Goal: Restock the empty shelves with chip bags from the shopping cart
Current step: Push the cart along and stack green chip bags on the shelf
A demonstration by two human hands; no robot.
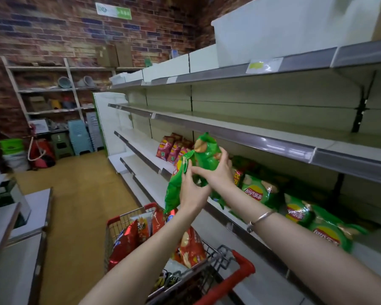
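- Left hand (191, 191) grips lower green chip bag (174, 190), above shopping cart (240, 271).
- Right hand (220, 172) fingers curled round upper green chip bag (207, 155), in front of shelf (233, 226).
- Stocked green bags (260, 192) lie on that shelf.

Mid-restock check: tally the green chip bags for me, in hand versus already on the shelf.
Green bags in hand: 2, the lower bag in the left hand, the upper bag in the right hand
Green shelf bags on the shelf: 3 in clear view; others may be hidden
Total: 5
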